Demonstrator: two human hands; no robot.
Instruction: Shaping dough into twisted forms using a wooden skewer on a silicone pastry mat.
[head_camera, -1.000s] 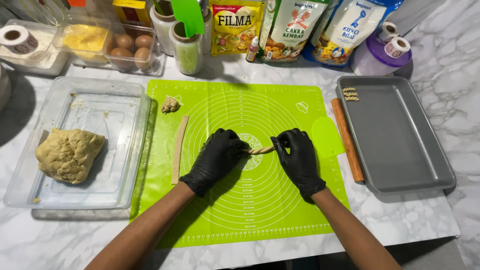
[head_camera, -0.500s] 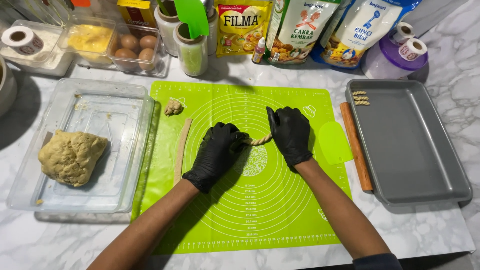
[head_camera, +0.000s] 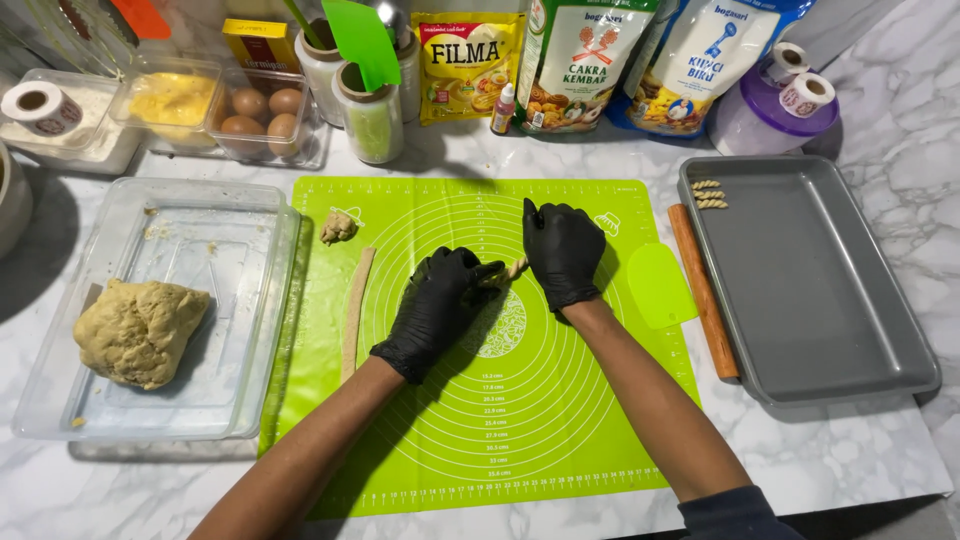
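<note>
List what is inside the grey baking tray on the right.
The grey baking tray holds three small twisted dough pieces lined up in its far left corner. The rest of its floor shows bare metal. Nothing covers the tray, so its whole inside is visible.
</note>
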